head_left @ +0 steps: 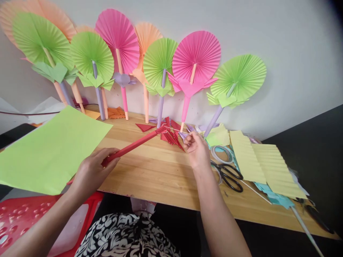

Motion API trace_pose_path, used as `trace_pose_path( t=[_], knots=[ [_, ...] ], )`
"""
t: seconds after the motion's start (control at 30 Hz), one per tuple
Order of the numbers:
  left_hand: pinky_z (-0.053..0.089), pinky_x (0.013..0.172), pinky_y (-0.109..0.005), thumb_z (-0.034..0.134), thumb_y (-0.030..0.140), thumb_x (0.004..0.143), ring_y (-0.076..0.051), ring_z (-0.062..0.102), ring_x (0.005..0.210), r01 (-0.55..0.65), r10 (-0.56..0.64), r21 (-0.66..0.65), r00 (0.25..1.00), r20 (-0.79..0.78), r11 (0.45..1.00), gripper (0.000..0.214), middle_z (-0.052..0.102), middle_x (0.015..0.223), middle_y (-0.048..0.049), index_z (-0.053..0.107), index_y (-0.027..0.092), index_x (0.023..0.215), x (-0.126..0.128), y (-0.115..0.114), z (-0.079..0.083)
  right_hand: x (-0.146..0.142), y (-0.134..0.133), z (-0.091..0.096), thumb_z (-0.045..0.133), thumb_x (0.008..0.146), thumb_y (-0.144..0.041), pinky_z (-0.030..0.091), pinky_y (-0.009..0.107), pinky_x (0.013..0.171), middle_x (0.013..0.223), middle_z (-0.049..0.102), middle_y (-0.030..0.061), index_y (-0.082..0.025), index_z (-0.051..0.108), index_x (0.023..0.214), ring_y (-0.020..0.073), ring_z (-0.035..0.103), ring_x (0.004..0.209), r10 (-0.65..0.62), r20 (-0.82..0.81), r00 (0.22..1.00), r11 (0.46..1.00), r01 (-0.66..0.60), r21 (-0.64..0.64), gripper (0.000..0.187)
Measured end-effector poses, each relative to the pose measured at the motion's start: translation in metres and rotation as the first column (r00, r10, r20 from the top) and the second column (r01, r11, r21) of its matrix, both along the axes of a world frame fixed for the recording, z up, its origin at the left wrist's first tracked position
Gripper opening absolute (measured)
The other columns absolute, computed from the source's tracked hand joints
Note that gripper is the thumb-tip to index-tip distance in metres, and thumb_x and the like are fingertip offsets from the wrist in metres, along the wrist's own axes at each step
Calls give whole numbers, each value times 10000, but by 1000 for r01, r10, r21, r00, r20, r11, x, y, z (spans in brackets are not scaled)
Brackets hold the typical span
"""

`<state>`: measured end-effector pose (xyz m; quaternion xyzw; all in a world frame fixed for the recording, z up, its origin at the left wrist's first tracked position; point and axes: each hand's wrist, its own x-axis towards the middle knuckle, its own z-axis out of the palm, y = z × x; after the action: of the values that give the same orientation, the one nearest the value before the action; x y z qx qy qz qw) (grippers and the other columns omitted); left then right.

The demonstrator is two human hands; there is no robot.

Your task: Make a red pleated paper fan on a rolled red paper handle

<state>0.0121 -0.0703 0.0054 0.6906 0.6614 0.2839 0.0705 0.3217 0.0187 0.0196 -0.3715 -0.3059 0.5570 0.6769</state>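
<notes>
Against a white wall, a row of pleated paper fans (197,57) in green, pink and peach stands on stems along the back of a wooden table (160,178).

The left hand (91,171), at lower left of centre, is closed around the near end of a long red folded paper strip (134,145). The strip runs diagonally up to a cluster of red pleated pieces (171,137) at mid-frame. The right hand (197,150) is just right of that cluster, its fingers pinched narrow on what looks like a thin pale stick (175,129) lying across the red pieces.

A large green sheet (50,150) lies touching the left wrist. Scissors (230,176) and a tape roll (222,152) sit just beside the right wrist, with yellow pleated sheets (268,164) farther right.

Risks, as I judge them: the strip is held only at one end, so a twist could crease it or spring its folds open. The right forearm could also catch the scissors or drag the loose pleats.

No container shows any contents. A red perforated plastic piece (21,214) at lower left appears to hold nothing, though only part of it is visible.
</notes>
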Motion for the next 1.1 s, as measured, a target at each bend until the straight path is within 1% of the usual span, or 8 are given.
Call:
trace_pose_path(
  t=[0.13,0.23,0.3,0.4,0.5,0.83,0.97,1.1],
  knots=[
    [486,683,-263,489,476,890,-173,645,743,6,-6,8,1000,-2,1000,339,718,949,-31,653,226,1050,0,0,1,18,5,2,699,750,-481,434,203,505,597,533,-53,-194,558,668,78,510,540,-391,98,915,920,385,73,331],
    [476,667,-257,491,466,896,-165,638,732,11,-11,9,1000,-9,1000,331,713,958,-30,650,225,1057,0,0,-1,20,6,2,676,774,-505,454,207,523,612,538,-57,-202,555,676,80,525,556,-549,122,827,834,531,150,341],
    [469,656,-252,495,458,901,-159,631,719,23,-23,11,1000,-11,1000,319,708,956,-27,646,227,1060,1,0,-2,11,4,-1,731,732,-478,449,207,517,633,562,-55,-203,596,712,81,528,567,-497,200,844,867,470,167,307],
    [465,650,-246,490,444,915,-154,623,701,61,-61,20,998,-12,998,301,700,936,-22,635,226,1065,5,-1,-1,-10,-2,-8,785,668,-477,458,225,511,680,634,-14,-195,670,749,113,570,619,-153,349,925,988,137,70,315],
    [469,669,-251,476,432,924,-163,634,724,93,-92,29,995,-23,995,289,697,932,-24,624,229,1068,12,-2,-1,-24,-6,-15,759,694,-516,468,237,522,721,668,17,-200,709,773,145,601,690,72,418,906,996,-88,18,329],
    [495,705,-310,525,496,874,-205,648,807,231,-181,-226,958,224,946,427,693,945,-45,513,207,1189,27,2,-4,-22,-9,-17,749,730,-444,440,226,530,690,651,2,-191,681,715,114,550,631,-3,414,910,998,-26,64,262],
    [472,668,-291,474,523,906,-182,606,730,438,-262,-337,851,456,833,497,650,794,-9,498,206,1288,37,7,10,-23,-11,-17,740,736,-454,441,231,544,714,659,5,-198,684,741,122,565,652,36,417,908,997,-61,48,262],
    [468,644,-288,516,549,876,-168,585,674,609,-166,-401,666,727,685,560,595,725,-2,533,156,1275,54,11,12,-23,-11,-18,731,738,-462,440,236,548,694,647,-2,-207,685,738,126,567,647,73,422,904,994,-99,39,259]
  ],
)
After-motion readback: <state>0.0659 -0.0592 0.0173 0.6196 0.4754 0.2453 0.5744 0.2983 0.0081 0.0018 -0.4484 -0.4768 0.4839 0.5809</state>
